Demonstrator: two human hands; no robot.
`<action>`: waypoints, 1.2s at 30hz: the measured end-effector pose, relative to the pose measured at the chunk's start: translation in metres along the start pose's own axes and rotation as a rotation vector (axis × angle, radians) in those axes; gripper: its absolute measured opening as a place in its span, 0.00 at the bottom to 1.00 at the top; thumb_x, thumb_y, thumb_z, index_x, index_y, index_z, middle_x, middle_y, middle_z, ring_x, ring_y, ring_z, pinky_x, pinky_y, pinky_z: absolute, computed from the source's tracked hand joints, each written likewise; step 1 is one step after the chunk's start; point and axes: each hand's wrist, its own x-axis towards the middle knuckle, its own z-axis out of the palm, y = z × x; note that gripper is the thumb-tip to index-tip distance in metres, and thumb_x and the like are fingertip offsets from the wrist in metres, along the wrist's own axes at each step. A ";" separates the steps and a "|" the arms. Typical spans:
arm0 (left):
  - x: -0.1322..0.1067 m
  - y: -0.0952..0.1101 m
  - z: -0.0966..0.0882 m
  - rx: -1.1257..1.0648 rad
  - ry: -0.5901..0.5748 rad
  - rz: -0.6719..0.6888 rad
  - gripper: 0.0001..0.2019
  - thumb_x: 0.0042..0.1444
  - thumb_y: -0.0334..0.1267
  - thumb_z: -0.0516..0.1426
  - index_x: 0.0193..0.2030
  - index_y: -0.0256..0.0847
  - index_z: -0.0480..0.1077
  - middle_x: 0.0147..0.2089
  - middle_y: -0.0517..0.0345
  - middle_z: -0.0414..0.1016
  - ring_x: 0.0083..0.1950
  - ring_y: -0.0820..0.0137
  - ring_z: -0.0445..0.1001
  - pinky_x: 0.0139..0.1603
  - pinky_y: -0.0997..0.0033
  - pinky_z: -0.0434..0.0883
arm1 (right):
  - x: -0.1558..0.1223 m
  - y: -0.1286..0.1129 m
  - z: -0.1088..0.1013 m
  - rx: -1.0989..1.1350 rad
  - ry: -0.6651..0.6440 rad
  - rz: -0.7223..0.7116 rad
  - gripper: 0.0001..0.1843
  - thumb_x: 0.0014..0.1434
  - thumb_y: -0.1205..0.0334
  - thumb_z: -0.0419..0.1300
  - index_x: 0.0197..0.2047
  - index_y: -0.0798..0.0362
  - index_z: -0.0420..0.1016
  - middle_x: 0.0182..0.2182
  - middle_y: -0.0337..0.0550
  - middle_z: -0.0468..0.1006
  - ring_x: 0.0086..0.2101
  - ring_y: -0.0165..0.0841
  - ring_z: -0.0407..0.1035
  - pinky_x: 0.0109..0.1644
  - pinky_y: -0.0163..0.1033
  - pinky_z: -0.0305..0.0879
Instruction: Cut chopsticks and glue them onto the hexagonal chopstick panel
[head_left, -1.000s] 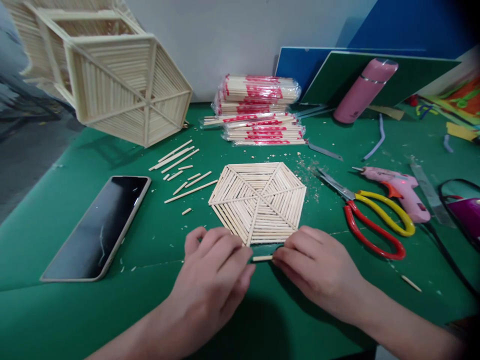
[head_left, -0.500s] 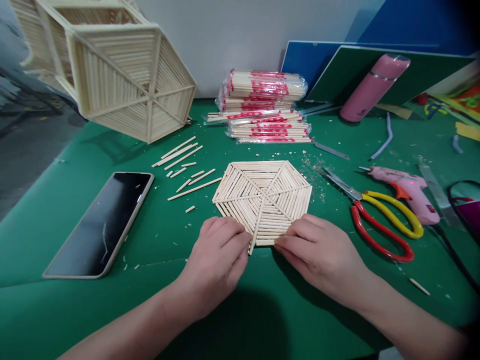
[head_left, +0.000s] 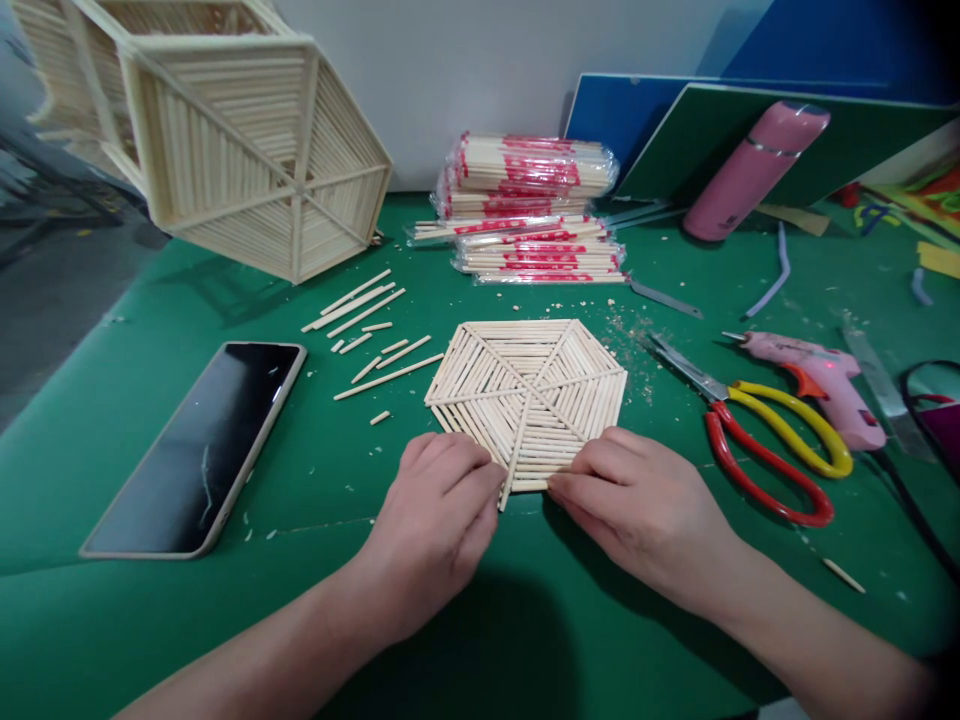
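A flat hexagonal panel of wooden sticks (head_left: 527,385) lies on the green mat (head_left: 300,600). My left hand (head_left: 439,525) rests at its near left corner, fingers curled and pinched against a short wooden stick (head_left: 529,486) laid along the panel's near edge. At the other end of that stick my right hand (head_left: 645,510) presses with pinched fingertips. Both hands touch the panel's front edge.
A phone (head_left: 199,445) lies left. Loose cut sticks (head_left: 367,335) sit between phone and panel. A large hexagonal stick box (head_left: 240,150) stands back left. Packs of chopsticks (head_left: 529,205), a pink flask (head_left: 754,165), red-yellow scissors (head_left: 757,440) and a pink glue gun (head_left: 814,380) lie behind and right.
One second ago both hands held the short stick just in front of the panel; they have moved it forward against the panel's near edge. Since half a second ago almost nothing moved.
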 end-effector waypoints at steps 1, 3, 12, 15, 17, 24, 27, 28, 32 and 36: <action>0.000 0.000 0.000 -0.001 0.003 0.000 0.07 0.54 0.29 0.50 0.34 0.38 0.69 0.34 0.55 0.71 0.38 0.68 0.67 0.39 0.64 0.63 | 0.000 0.000 0.000 -0.003 -0.002 0.000 0.10 0.59 0.66 0.51 0.33 0.51 0.74 0.24 0.39 0.70 0.28 0.30 0.59 0.31 0.36 0.56; 0.001 0.001 0.000 -0.001 0.007 0.000 0.07 0.54 0.29 0.50 0.34 0.38 0.69 0.33 0.55 0.71 0.37 0.68 0.67 0.39 0.64 0.63 | -0.001 0.000 0.001 -0.004 -0.012 0.001 0.10 0.59 0.66 0.51 0.33 0.51 0.74 0.25 0.39 0.70 0.28 0.30 0.59 0.31 0.35 0.55; 0.001 0.001 -0.001 0.000 -0.005 -0.002 0.07 0.54 0.29 0.50 0.34 0.38 0.69 0.34 0.55 0.71 0.39 0.68 0.67 0.40 0.63 0.63 | -0.002 -0.001 0.000 -0.021 -0.016 -0.018 0.11 0.59 0.67 0.51 0.30 0.52 0.73 0.24 0.40 0.70 0.28 0.30 0.59 0.30 0.35 0.55; 0.000 0.001 0.000 0.003 -0.008 -0.006 0.07 0.54 0.29 0.50 0.34 0.38 0.69 0.34 0.55 0.71 0.39 0.68 0.66 0.41 0.63 0.63 | -0.002 -0.001 0.000 -0.027 -0.011 -0.020 0.11 0.59 0.68 0.51 0.30 0.52 0.74 0.24 0.39 0.70 0.28 0.29 0.59 0.31 0.35 0.55; 0.000 0.001 0.000 0.003 -0.015 -0.011 0.07 0.54 0.29 0.50 0.34 0.38 0.69 0.34 0.55 0.71 0.39 0.68 0.66 0.41 0.63 0.63 | -0.001 -0.002 0.001 -0.027 -0.005 -0.021 0.11 0.59 0.68 0.51 0.31 0.52 0.74 0.24 0.39 0.70 0.28 0.30 0.59 0.31 0.35 0.55; 0.003 0.003 -0.002 -0.005 -0.008 -0.007 0.07 0.54 0.29 0.50 0.33 0.37 0.69 0.33 0.55 0.70 0.38 0.67 0.67 0.40 0.63 0.62 | -0.001 -0.003 0.001 -0.030 -0.042 -0.017 0.11 0.59 0.68 0.50 0.31 0.53 0.74 0.25 0.40 0.70 0.29 0.30 0.60 0.31 0.36 0.56; 0.003 0.003 -0.002 -0.011 -0.009 -0.012 0.07 0.54 0.29 0.50 0.33 0.37 0.69 0.33 0.55 0.70 0.38 0.68 0.66 0.39 0.63 0.62 | -0.001 -0.003 0.000 -0.044 -0.039 -0.019 0.11 0.58 0.68 0.51 0.29 0.52 0.74 0.24 0.40 0.70 0.28 0.30 0.59 0.31 0.36 0.56; 0.003 0.003 -0.002 -0.012 -0.014 -0.017 0.07 0.54 0.29 0.50 0.32 0.38 0.69 0.33 0.55 0.70 0.38 0.68 0.66 0.39 0.63 0.61 | -0.001 -0.004 0.000 -0.046 -0.038 -0.018 0.12 0.58 0.68 0.51 0.29 0.52 0.73 0.24 0.40 0.70 0.28 0.30 0.59 0.31 0.36 0.56; 0.002 0.005 -0.002 0.023 -0.020 -0.039 0.06 0.54 0.30 0.51 0.33 0.40 0.69 0.33 0.58 0.71 0.38 0.68 0.67 0.41 0.61 0.59 | -0.002 -0.004 0.002 -0.038 -0.049 -0.002 0.12 0.59 0.67 0.50 0.29 0.52 0.73 0.24 0.40 0.70 0.28 0.30 0.58 0.30 0.36 0.55; 0.004 0.011 0.000 0.105 0.009 -0.008 0.04 0.54 0.34 0.53 0.32 0.42 0.69 0.33 0.59 0.71 0.41 0.65 0.67 0.43 0.58 0.56 | -0.003 -0.005 0.004 0.009 -0.010 0.030 0.10 0.59 0.66 0.51 0.35 0.51 0.74 0.26 0.40 0.71 0.29 0.31 0.60 0.32 0.36 0.57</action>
